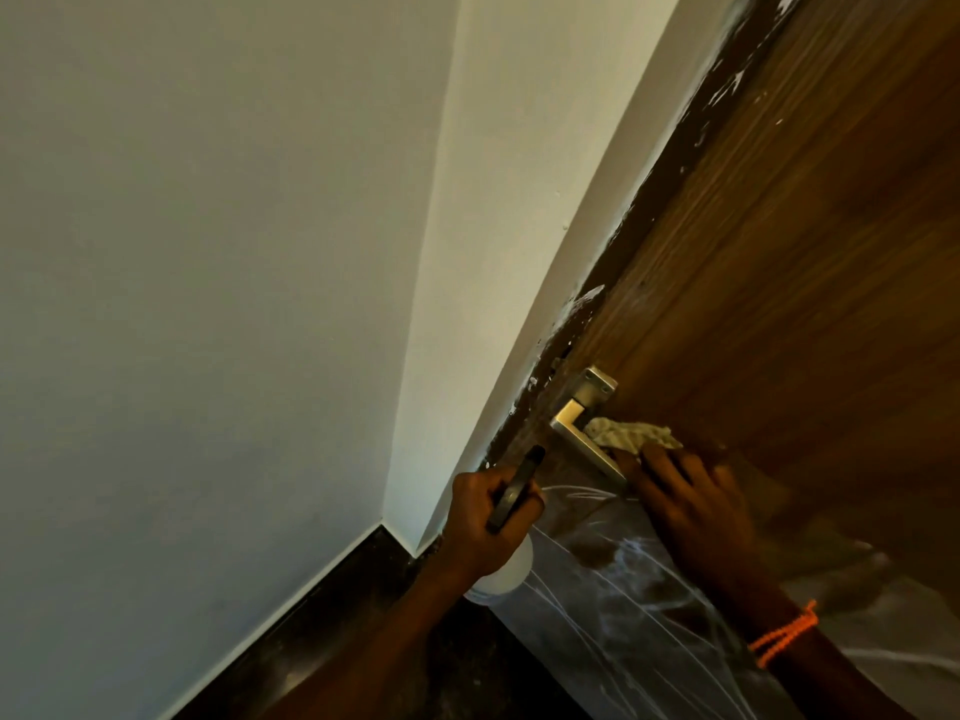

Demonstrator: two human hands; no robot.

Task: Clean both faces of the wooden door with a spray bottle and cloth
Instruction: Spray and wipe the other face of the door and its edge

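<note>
left hand (480, 522) grips white round plastic spray bottle (506, 571) | right hand (691, 498) flat, fingers straight, presses crumpled pale cloth (631, 436) on grained brown wooden door (810, 262) | beside brushed-metal lever handle (584, 426)

Door (810, 262) is brown wood with visible grain, kinda matt, white paint flecks along its edge. Handle (582, 423) looks like brushed metal, satin. Cloth (631, 435) is crumpled fabric. Lower door has shiny, wrinkled plastic film (623, 589).

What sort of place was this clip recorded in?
Probably a room or hallway in a newly finished or renovated home: a wooden door smeared with white paint along its edge, protective plastic film still on its lower part, plain white walls and a dark skirting.
</note>
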